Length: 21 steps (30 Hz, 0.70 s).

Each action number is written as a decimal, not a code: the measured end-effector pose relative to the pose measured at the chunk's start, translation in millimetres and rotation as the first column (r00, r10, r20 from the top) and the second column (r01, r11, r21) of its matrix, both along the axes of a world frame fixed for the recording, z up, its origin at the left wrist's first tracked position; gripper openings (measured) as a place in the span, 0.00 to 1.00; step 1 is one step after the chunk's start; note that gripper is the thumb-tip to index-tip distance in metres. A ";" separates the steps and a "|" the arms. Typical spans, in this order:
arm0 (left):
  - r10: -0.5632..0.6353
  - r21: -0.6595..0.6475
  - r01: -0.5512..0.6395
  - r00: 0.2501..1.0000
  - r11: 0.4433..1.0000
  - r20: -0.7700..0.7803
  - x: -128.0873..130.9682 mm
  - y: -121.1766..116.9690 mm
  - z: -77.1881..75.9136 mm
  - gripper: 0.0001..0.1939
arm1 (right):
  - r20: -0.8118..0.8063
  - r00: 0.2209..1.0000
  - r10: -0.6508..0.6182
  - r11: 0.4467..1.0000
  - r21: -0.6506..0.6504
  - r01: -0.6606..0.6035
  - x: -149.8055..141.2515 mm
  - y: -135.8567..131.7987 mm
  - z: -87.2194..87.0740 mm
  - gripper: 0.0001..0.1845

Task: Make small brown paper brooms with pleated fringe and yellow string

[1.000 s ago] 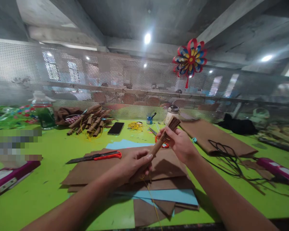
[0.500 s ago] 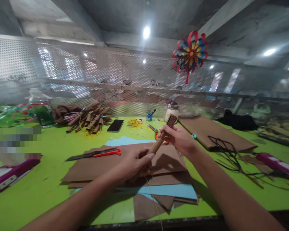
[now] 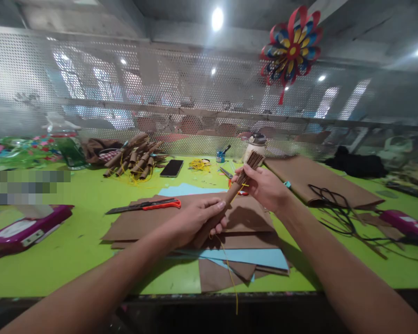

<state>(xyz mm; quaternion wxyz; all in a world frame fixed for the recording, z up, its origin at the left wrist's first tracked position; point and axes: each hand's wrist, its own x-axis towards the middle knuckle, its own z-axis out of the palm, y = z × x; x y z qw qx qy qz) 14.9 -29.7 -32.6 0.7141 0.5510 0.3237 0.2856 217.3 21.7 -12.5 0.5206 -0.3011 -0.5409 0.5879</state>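
Since half a second ago, the head camera has tipped down, so the looped-paper flower ornament (image 3: 292, 50) sits higher in view, and more of the brown paper roll (image 3: 234, 191) shows below the left hand.

Head view: the roll is held above the green worktop (image 3: 48, 264), slanting up to the right toward its finely slit end. The left hand (image 3: 200, 219) is curled around the lower part, thumb laid along the top. The right hand (image 3: 268, 185) pinches the roll just below the slits, where yellow thread passes around it. More yellow thread (image 3: 231, 276) hangs beneath the left hand, past the worktop's front edge.

Below the hands lie stacked brown sheets (image 3: 135, 227) and light blue sheets (image 3: 247, 257), with a red-handled knife (image 3: 142, 205) across their left end. Behind are a bundle of brown rolls (image 3: 135, 157), a smartphone (image 3: 172, 168), tangled yellow thread (image 3: 199, 164), and scissors (image 3: 226, 172) partly hidden by the right hand. Farther right lies folded brown paper (image 3: 320, 181).
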 end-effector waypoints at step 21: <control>-0.037 -0.035 0.042 0.992 0.999 0.121 3.1 0.2 -5.0 0.13 | -0.018 0.995 0.102 0.995 0.018 -0.101 -1.9 0.5 -0.7 0.14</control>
